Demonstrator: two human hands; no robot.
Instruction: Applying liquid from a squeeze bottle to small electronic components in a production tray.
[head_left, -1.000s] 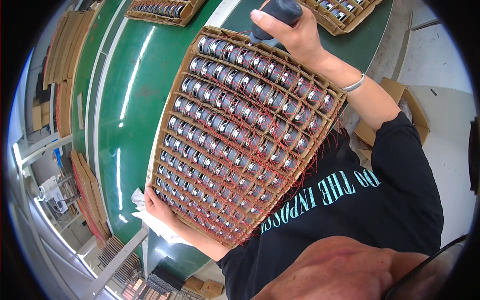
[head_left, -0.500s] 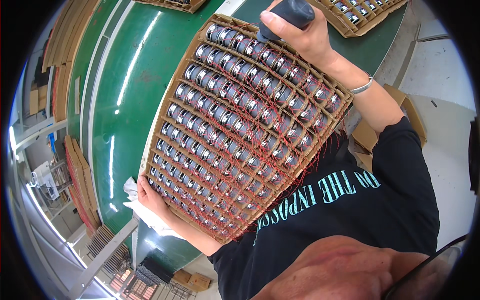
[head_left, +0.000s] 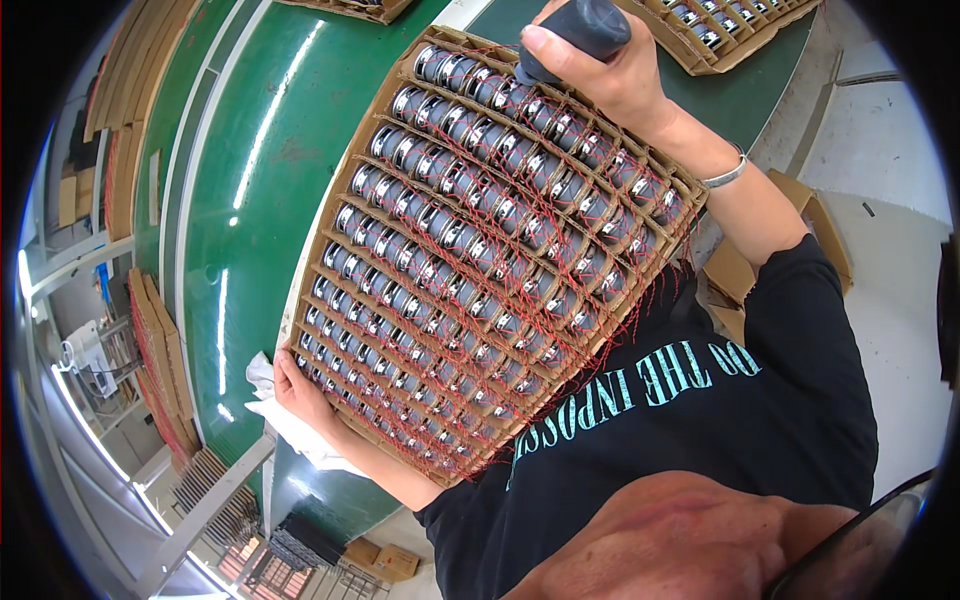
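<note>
A large cardboard divider tray lies slantwise before me, its rows filled with small dark-grey and silver cylindrical parts that trail thin red wires. My left hand grips the tray's lower left corner, fingers curled at its edge; a white cloth lies beneath that hand and forearm. Over the tray's far right edge, my right hand is closed around a black, rounded handheld tool. The tool's nose points down at the top row. Its exact kind cannot be made out.
The tray rests over a green tabletop. Another filled tray stands at the far right, with part of one more at the far edge. Flat cardboard stands left; an open carton is behind my right arm.
</note>
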